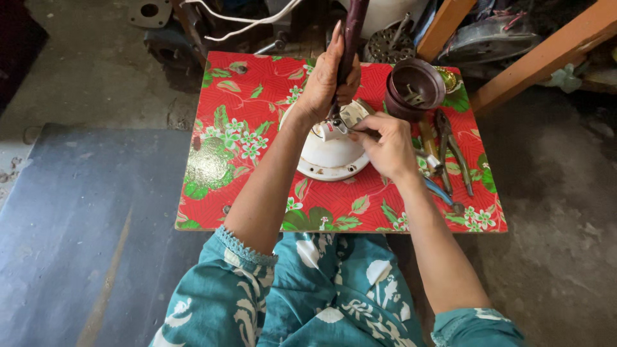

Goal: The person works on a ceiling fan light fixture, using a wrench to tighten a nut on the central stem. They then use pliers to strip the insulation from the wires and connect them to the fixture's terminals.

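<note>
Two hands work the white round housing [329,154]; left hand [324,80] fingers wrapped around a dark handle [350,35]; right hand [385,144] fingers pinching a metal part [352,115], apparently mid-fastening; steadiness matters next.

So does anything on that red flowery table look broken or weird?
One spot does: the flowered table cover has a worn, faded patch near its left edge, where the red pattern has rubbed away. Otherwise the white round housing, dark bowl and pliers just lie there, nothing spilled.
</note>
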